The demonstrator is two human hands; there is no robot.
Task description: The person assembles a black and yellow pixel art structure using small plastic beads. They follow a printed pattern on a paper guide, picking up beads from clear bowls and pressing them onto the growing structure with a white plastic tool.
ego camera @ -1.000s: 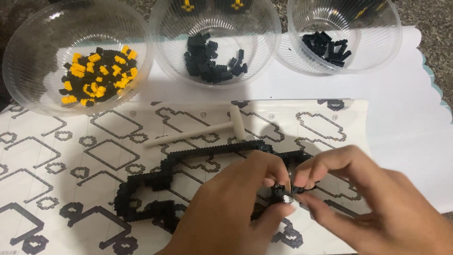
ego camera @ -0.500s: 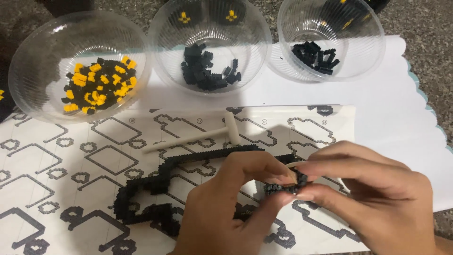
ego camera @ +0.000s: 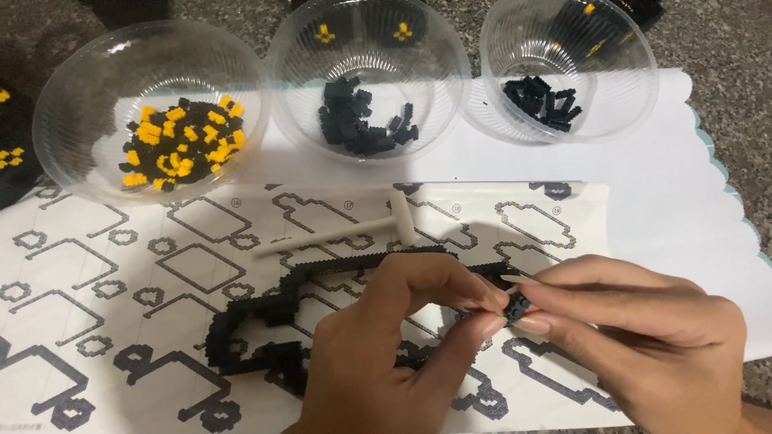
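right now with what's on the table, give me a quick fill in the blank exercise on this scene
1. The left hand and the right hand pinch a small black piece between their ____.
2. Behind the instruction sheet stand ____ clear plastic bowls.
3. The leftmost bowl holds black and ____ pieces.
4. The white hammer-shaped tool lies on the ____, untouched by either hand.

Missing words: fingertips; three; yellow; instruction sheet

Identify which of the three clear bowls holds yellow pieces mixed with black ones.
The leftmost bowl; the middle bowl and right bowl hold only black pieces.
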